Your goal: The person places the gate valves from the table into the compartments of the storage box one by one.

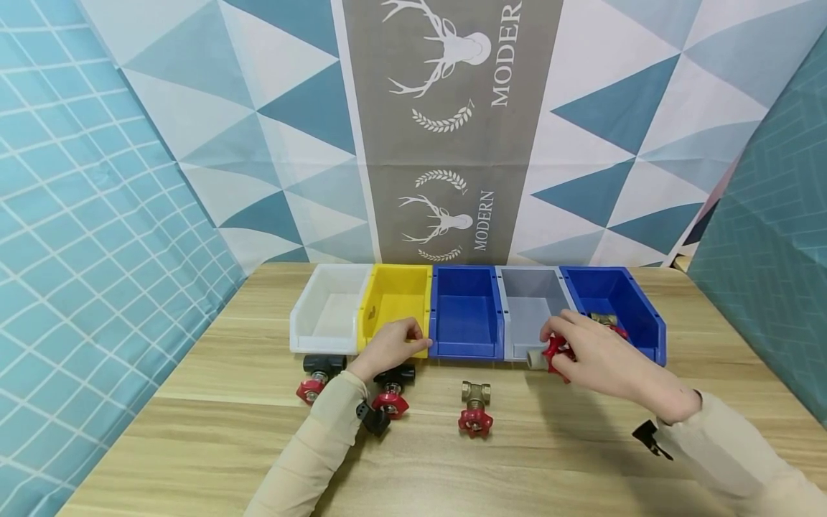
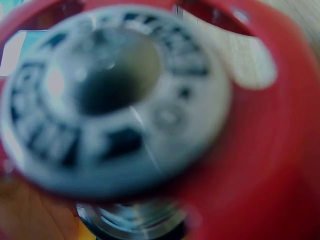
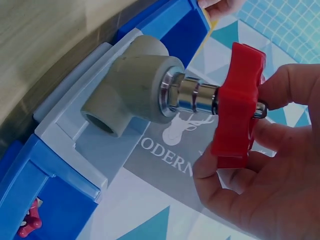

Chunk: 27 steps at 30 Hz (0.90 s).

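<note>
My right hand (image 1: 597,355) grips the red handwheel (image 3: 237,107) of a valve with a grey plastic pipe body (image 3: 135,82). The valve hangs at the front of the grey bin (image 1: 533,301), its chrome stem sideways between wheel and body. My left hand (image 1: 390,348) rests at the front corner of the yellow bin (image 1: 403,287), beside the blue middle bin (image 1: 465,316), fingers loosely bent. Under the left wrist lies a black-bodied valve with a red wheel (image 1: 390,403); that wheel (image 2: 270,160) fills the left wrist view, blurred.
Another black valve (image 1: 323,370) lies before the white bin (image 1: 329,309). A brass valve (image 1: 475,406) with a red wheel lies on the wooden table (image 1: 491,474). The right-end blue bin (image 1: 646,323) holds at least one brass valve (image 1: 604,318). A patterned cloth hangs behind.
</note>
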Available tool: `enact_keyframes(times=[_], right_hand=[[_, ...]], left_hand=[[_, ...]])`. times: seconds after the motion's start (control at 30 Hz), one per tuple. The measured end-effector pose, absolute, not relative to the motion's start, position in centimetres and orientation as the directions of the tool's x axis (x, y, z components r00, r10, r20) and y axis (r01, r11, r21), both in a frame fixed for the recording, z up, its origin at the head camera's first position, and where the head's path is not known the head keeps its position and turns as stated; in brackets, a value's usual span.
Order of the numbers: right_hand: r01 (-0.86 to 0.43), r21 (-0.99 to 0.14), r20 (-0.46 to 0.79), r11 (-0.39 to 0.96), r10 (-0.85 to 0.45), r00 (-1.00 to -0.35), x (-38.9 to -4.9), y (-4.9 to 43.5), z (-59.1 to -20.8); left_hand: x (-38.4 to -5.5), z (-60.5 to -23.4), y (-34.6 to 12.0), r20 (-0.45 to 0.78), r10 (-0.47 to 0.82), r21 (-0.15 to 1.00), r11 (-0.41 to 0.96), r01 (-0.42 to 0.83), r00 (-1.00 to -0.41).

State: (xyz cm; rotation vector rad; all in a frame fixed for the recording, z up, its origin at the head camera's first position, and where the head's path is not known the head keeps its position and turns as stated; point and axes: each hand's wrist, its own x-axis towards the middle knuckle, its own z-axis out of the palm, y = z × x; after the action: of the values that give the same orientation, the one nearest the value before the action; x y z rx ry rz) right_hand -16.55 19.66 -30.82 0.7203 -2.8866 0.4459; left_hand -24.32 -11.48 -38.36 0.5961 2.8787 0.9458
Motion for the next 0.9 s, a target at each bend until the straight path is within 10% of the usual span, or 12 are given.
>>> enact_keyframes(times=[0.9], right_hand=[[-0.482,-0.317,0.256,0.817,-0.416,-0.873,-20.9,20.8,-31.7]], left_hand=[[-24.4,-38.4,-11.4,0.07,0.376,0.573,0.743,0.346,-0.924]])
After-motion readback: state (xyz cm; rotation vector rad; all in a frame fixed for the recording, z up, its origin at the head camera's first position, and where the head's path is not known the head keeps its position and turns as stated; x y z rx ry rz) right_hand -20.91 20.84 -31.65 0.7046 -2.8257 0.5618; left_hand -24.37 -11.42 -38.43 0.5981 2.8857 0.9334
